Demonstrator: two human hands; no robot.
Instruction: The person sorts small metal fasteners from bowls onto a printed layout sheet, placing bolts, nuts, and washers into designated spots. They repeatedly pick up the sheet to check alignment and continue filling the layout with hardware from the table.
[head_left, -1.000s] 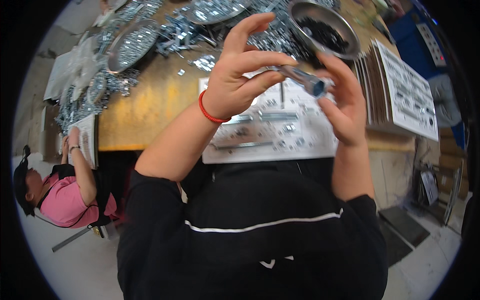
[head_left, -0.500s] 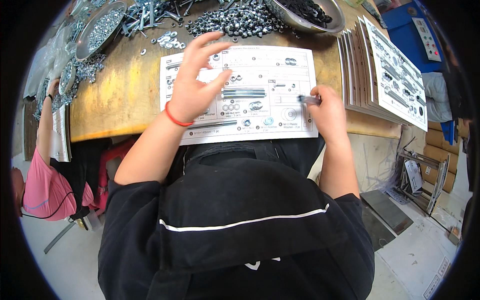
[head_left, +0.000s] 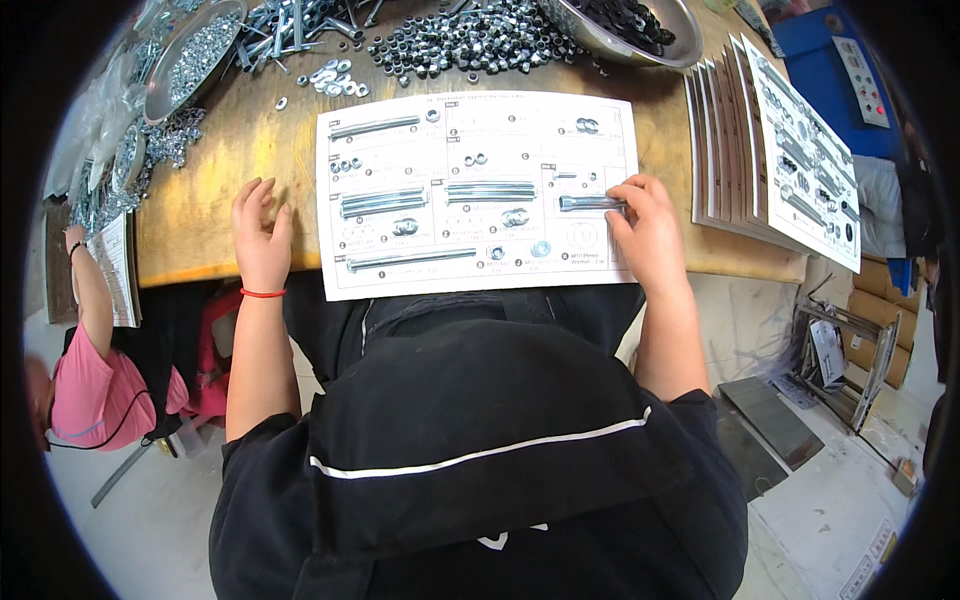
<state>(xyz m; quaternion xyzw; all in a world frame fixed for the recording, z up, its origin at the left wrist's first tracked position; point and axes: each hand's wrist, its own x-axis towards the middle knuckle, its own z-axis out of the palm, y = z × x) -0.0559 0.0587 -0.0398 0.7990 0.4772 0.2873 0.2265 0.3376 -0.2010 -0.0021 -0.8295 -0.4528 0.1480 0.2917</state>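
A white printed card [head_left: 460,285] lies near the table's front edge, with hardware spread over its boxes. My right hand [head_left: 650,225] is at its right side, thumb and fingers closed on the end of short metal bolts [head_left: 585,203] that lie flat on the card. To the left of the card, my left hand [head_left: 262,230] hovers at the table edge, empty, its fingers loosely bent and apart. Longer bolts [head_left: 490,192] rest in the middle boxes, and a single long bolt [head_left: 412,260] lies along the bottom. Nuts [head_left: 475,160] and a washer [head_left: 541,248] sit among them.
Behind the card are piled black-and-silver nuts [head_left: 470,45], loose washers [head_left: 335,78], bolts [head_left: 290,30] and a metal bowl of black parts [head_left: 685,40]. A stack of printed cards [head_left: 800,150] leans at right. At left, a co-worker in pink [head_left: 110,385] reaches toward the table.
My left hand has moved from above the card, left and down to the table edge. The bolts in my right hand now lie flatter and farther left on the card.
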